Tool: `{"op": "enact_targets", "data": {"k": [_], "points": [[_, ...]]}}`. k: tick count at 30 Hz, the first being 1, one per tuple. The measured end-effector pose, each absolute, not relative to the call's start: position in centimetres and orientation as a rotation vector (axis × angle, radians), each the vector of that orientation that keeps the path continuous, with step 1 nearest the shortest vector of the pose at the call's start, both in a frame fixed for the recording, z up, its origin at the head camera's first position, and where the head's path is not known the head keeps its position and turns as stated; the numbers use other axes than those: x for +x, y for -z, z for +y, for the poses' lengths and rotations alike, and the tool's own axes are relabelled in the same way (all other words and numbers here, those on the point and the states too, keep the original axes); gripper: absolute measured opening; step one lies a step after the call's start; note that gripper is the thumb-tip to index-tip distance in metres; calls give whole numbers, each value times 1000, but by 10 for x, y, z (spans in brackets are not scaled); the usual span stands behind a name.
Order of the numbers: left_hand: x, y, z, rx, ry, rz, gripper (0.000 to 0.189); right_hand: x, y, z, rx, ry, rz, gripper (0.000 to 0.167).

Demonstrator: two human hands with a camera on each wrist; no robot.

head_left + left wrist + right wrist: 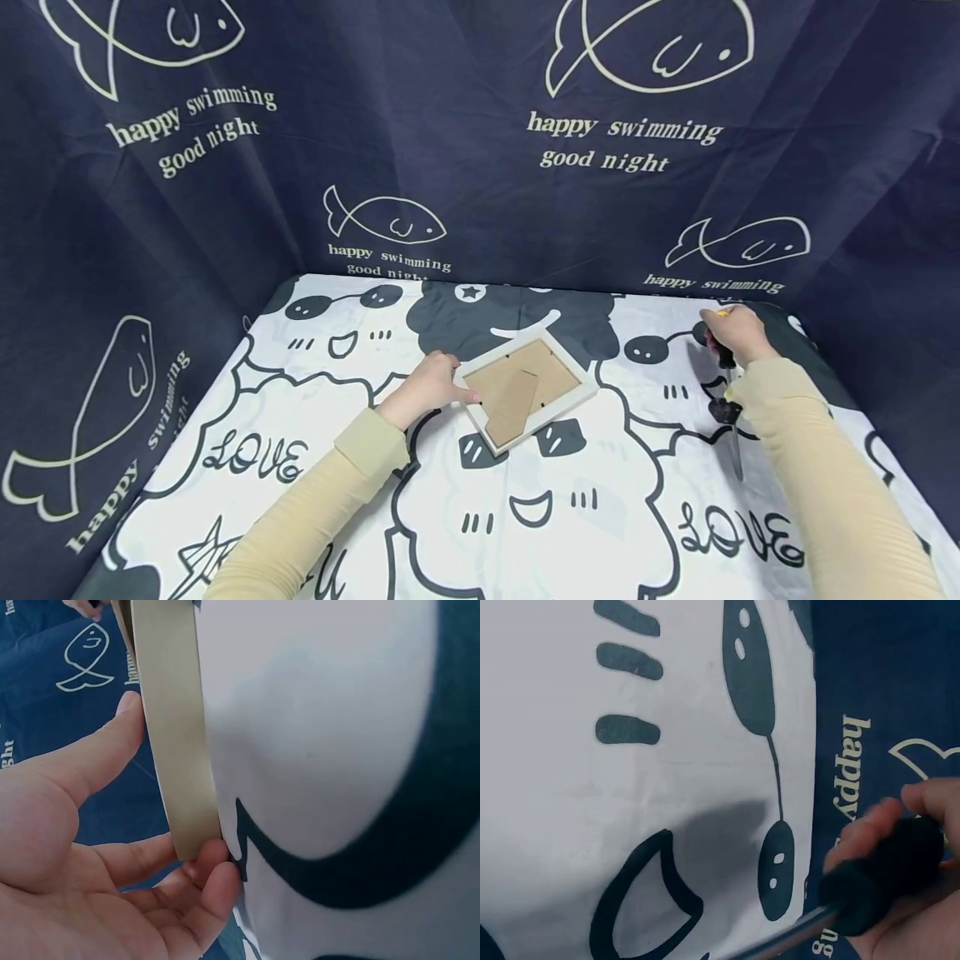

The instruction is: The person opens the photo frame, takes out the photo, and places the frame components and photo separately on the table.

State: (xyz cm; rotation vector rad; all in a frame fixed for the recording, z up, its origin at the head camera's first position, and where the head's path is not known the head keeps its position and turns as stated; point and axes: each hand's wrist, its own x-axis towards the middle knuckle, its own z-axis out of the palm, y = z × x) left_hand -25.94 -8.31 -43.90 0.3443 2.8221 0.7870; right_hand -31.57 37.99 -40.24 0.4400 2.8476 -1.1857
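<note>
A picture frame (553, 379) with a light wooden border lies with its brown backing board upward, its stand leg (514, 404) flat against the board. My left hand (429, 385) holds its left corner, thumb over the border. In the left wrist view, the thumb touches the frame's pale edge (176, 735) and the fingertips curl at its lower corner. Over on the right, my right hand (738, 333) grips a screwdriver (885, 877) by its dark handle. Its metal shaft (735, 450) points down toward the near side, over the cloth.
A white cloth (300, 417) with black cartoon drawings and lettering covers the table. Dark blue curtains (480, 125) printed with fish and words stand behind the table and along both sides.
</note>
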Motion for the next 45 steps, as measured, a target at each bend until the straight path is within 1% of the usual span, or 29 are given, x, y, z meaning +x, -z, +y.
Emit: {"op": "enact_targets", "data": {"k": [5,12,18,22,29,35,45], "points": [[-259,440,-83,341,-764,2834,77,-309,395,373,493,1362,2822,33],[-259,440,-83,353,-746,2846,77,-299,383,365,532,1586,2778,38],[-259,440,-83,339,-755,2832,76,-290,373,358,487,1768,2767,40],[-259,440,-84,334,-761,2829,77,-285,367,351,438,1863,2786,45],[-260,441,-84,343,-765,2833,77,-276,354,334,397,1922,2820,47],[-261,443,-84,335,-769,2825,77,-268,333,316,266,2182,2670,44],[-261,440,-85,338,-793,2812,77,-255,297,291,-68,2787,2108,39]]}}
